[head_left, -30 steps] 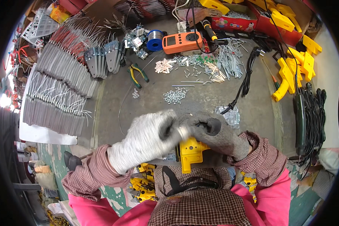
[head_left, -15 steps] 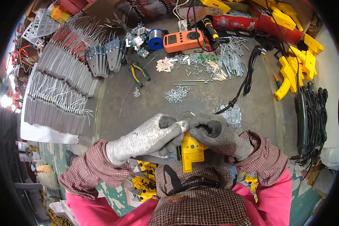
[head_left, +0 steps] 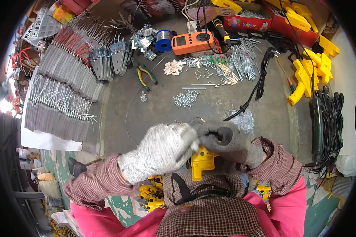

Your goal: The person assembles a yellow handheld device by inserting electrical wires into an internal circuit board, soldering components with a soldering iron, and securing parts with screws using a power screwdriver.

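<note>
One yellow plastic housing [head_left: 202,161] sits at the middle of the table's near edge, its far end hidden under the person's two gloved hands, so its full outline cannot be made out. The left hand [head_left: 162,147], in a pale glove, is motion-blurred, its fingers curled inward against the housing's far end; whether they grip anything cannot be told. The right hand [head_left: 230,143], in a darker grey glove, is bent narrow beside that same end, the fingertips covered, so what it pinches cannot be told either. One thin wire [head_left: 202,119] pokes out beyond the hands, its other end out of sight. Right of them lies a cluster of clear pieces [head_left: 245,121], too glassy to count, by one black power cord [head_left: 260,87]. Toward the table's middle are one heap of small screws [head_left: 186,99], uncountable, two thin rods [head_left: 203,84] and one pair of pliers [head_left: 142,80]. Nearer the far edge stand one blue spool [head_left: 163,41] and one orange meter [head_left: 192,43]. Along the left edge, two rows of grey strips [head_left: 57,121] overlap too closely to count.
</note>
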A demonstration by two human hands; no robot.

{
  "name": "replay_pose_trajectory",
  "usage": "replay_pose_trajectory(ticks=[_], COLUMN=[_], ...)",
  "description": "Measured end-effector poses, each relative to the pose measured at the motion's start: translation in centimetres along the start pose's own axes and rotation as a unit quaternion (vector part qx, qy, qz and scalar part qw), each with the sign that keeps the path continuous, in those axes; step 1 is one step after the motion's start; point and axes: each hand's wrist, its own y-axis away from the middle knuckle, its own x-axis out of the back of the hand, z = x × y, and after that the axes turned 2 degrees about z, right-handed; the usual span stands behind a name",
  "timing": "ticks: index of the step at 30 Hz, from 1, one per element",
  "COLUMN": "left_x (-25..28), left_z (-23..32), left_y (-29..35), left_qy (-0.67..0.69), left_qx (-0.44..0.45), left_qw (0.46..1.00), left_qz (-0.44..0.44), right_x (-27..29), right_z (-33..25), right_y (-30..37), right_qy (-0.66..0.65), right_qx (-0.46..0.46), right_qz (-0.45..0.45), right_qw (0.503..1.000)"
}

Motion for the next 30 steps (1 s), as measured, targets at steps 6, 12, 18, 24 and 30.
replay_pose_trajectory(ticks=[6, 12, 18, 24, 30], left_x=[0.7, -0.2, 1.5, -0.6, -0.2], left_z=[-0.2, 0.1, -0.7, -0.8, -0.7], left_y=[-0.1, 0.8, -0.3, 0.8, 0.3], left_qy=[0.104, 0.218, -0.312, 0.504, -0.038], left_qx=[0.241, 0.216, -0.176, 0.374, 0.078], left_qw=[0.961, 0.952, 0.934, 0.761, 0.996], left_qz=[-0.083, -0.014, 0.007, -0.164, 0.003], right_x=[0.7, 0.4, 0.5, 0.2, 0.2], right_z=[-1.0, -1.0, -0.5, -1.4, -0.9], right_y=[-0.1, 0.0, 0.1, 0.0, -0.2], right_qy=[0.042, 0.034, -0.001, 0.091, 0.105], right_qx=[-0.082, -0.034, -0.066, -0.041, -0.009], right_qz=[-0.026, -0.005, -0.023, -0.020, -0.005], right_qw=[0.995, 0.999, 0.998, 0.995, 0.994])
